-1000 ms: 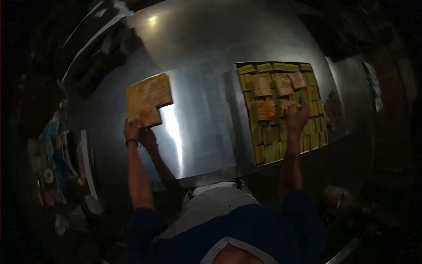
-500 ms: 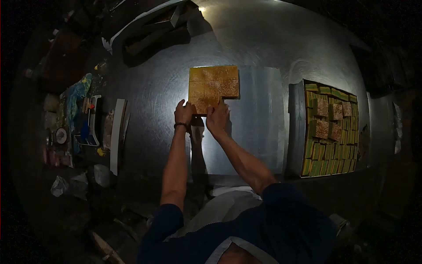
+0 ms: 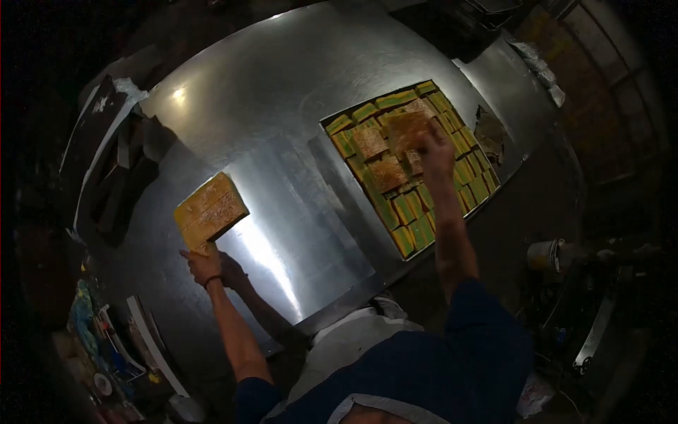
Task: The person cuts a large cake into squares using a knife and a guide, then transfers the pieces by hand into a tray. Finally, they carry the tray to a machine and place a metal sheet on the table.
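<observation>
Slab [image 3: 210, 210]: yellow-brown cake block, scored into squares, lying flat on the steel table [image 3: 282, 85], at the left end of a loose metal sheet [image 3: 304, 212].
Slab position: well apart from the tray [image 3: 395, 205]; its near corner meets the left hand.
Left hand [image 3: 203, 264]: fingers rest against the slab's near edge; grip loose, nothing lifted. A dark band sits on the wrist.
Right hand [image 3: 436, 154]: raised over the tray, fingers closed on one cut piece [image 3: 406, 127], brown crust facing up.
Piece: held above the tray's far half; whether it touches the pieces below cannot be told.
Tray: rectangular, set to the right of the sheet, packed with green-yellow layered slices standing on edge.
Tray top layer: two more crusted squares [image 3: 378, 159] lie flat on the slices, just beside the held piece.
Sheet: thin, reflective, lies between slab and tray; its near edge overhangs toward the person.
Table: bare brushed steel beyond the sheet, with one light glare at upper left.
Left margin: dark box [image 3: 113, 177] with a white rim, contents too dim to tell.
Lower left: coloured packets and small items [image 3: 99, 346], blurred.
Right margin: white cup [image 3: 547, 254] beside dark equipment.
</observation>
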